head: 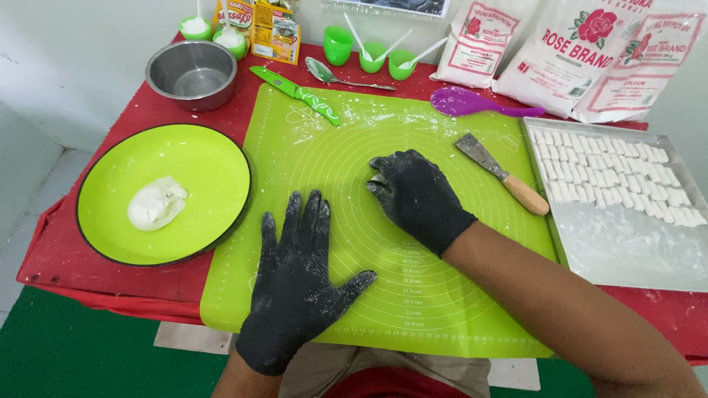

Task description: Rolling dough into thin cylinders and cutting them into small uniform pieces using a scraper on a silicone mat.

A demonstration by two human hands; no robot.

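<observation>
Both my hands wear black gloves dusted with flour. My left hand [295,280] lies flat, fingers spread, on the green silicone baking mat [369,140]. My right hand [417,195] is curled over a small white piece of dough [379,179] near the mat's middle, fingertips pinching it. A lump of white dough [156,204] rests on the round green plate [199,158] to the left. A metal tray [627,250] at the right carries rows of small cut dough pieces [605,173].
A scraper with a wooden handle [509,177] lies between the mat and the tray. Behind the mat are a green knife [295,92], a metal spoon [332,74], a purple spoon [472,102], a steel bowl [192,74], green cups [338,44] and flour bags [560,51].
</observation>
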